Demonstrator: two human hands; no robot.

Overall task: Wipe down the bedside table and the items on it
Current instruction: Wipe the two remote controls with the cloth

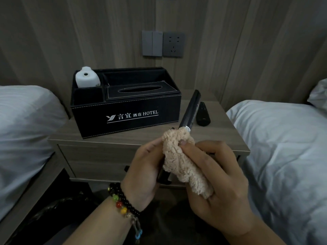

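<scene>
A long black remote control (pixel 190 110) is held up in front of the wooden bedside table (pixel 99 138). My left hand (pixel 143 167) grips its lower end. My right hand (pixel 217 177) holds a fluffy peach cloth (pixel 184 163) wrapped around the remote's middle, thumb pressing on the cloth. A second, shorter black remote (pixel 203 114) lies on the table's right side. A black leather hotel organiser box (pixel 127 112) with a tissue slot stands on the table's left. A white ceramic bottle (pixel 87 77) sits in its back left compartment.
White bedding lies on a bed at the left (pixel 23 124) and on another at the right (pixel 283 138). Grey wall switches (pixel 152 43) and a socket (pixel 174 44) sit on the wood panel wall behind the table. A drawer front (pixel 95 160) faces me.
</scene>
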